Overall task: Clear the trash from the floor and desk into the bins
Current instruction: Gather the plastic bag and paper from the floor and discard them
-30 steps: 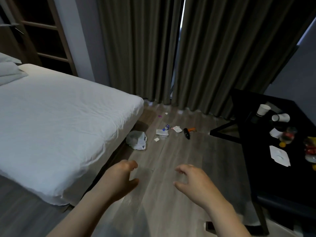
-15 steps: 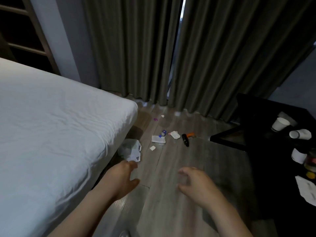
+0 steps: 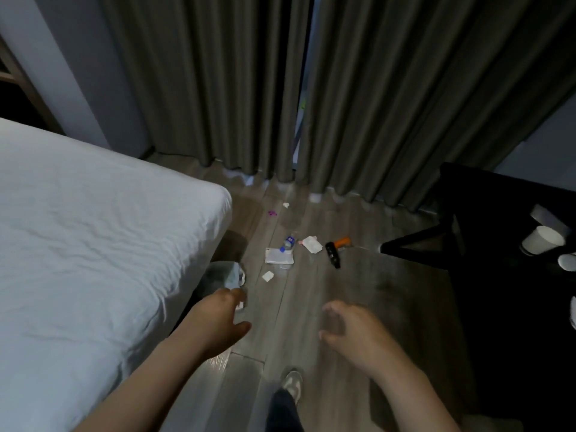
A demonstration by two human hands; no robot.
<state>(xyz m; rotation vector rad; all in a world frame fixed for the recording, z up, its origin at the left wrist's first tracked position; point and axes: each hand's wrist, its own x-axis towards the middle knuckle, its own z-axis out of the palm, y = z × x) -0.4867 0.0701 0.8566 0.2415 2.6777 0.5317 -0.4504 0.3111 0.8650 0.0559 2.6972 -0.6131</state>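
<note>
Trash lies scattered on the wooden floor ahead. A crumpled plastic bag (image 3: 226, 274) sits by the bed corner, just beyond my left hand (image 3: 218, 319), whose fingers are spread and hold nothing. Farther on lie a flat white packet (image 3: 279, 256), a small bottle with a blue cap (image 3: 288, 243), a white wrapper (image 3: 311, 244), a small white scrap (image 3: 267, 276) and a black and orange object (image 3: 335, 252). My right hand (image 3: 352, 330) hovers open above bare floor. Paper cups (image 3: 542, 240) lie on the dark desk (image 3: 498, 213) at the right.
A white bed (image 3: 93, 244) fills the left side. Dark curtains (image 3: 311, 88) hang across the back wall, with small scraps (image 3: 286, 205) near their hem. My shoe (image 3: 291, 385) is on the floor below my hands. No bin is in view.
The view has moved forward and tilted down toward the floor trash. My left hand has come close to the plastic bag. My shoe has come into view.
</note>
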